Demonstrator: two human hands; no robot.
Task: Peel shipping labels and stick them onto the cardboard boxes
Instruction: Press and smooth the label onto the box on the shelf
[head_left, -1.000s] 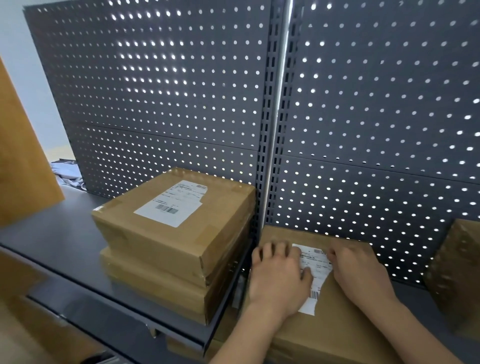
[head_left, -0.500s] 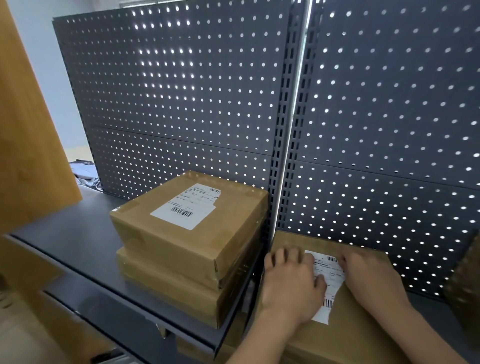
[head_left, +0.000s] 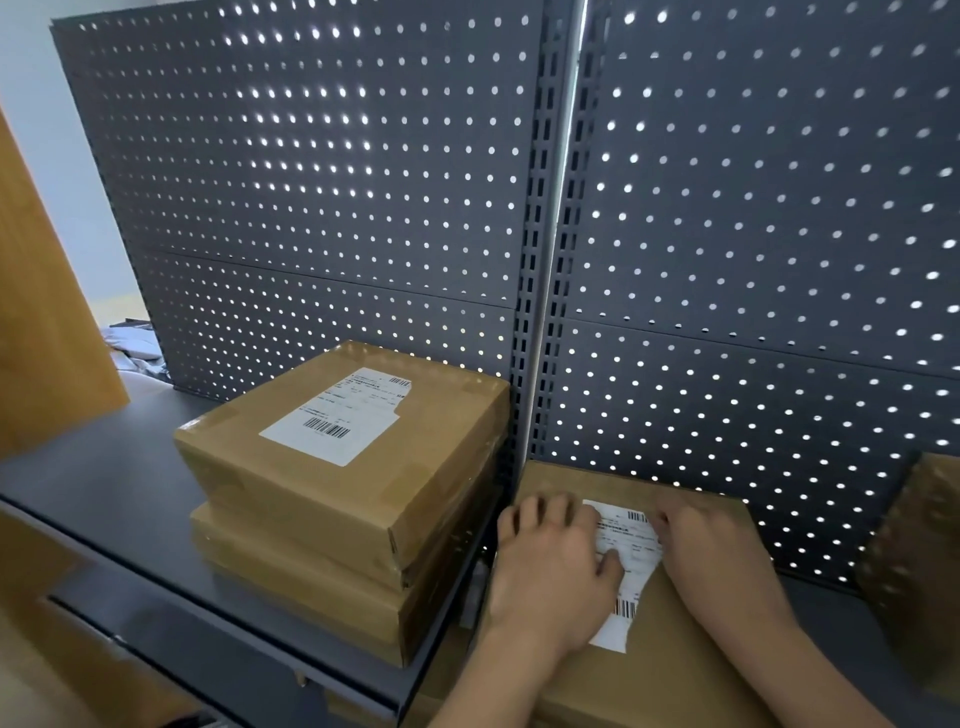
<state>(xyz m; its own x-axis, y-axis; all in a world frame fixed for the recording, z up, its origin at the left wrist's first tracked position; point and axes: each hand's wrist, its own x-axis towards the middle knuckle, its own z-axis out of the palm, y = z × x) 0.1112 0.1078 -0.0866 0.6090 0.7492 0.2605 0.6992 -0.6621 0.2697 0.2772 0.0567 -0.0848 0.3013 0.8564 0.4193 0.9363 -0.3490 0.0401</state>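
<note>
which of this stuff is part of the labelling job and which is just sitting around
In the job: left hand, right hand, shipping label under them, cardboard box it lies on, labelled box at left.
Lying about: pegboard wall, wooden panel, grey shelf.

left hand (head_left: 553, 571): bare; showed only its back, with four fingers and a thumb in view; knuckles rounded and smooth; outlines softened by blur.
right hand (head_left: 711, 556): bare as well; showed a broad back and a low row of knuckles; fingertips smeared by blur, so thumb and fingers could not be told apart.
left forearm (head_left: 483, 686): bare from the wrist down to the picture's lower edge; slim, narrowed at the wrist.
right forearm (head_left: 810, 670): bare along all the length shown; widened toward the lower right corner, where the edge cut it off.
</note>
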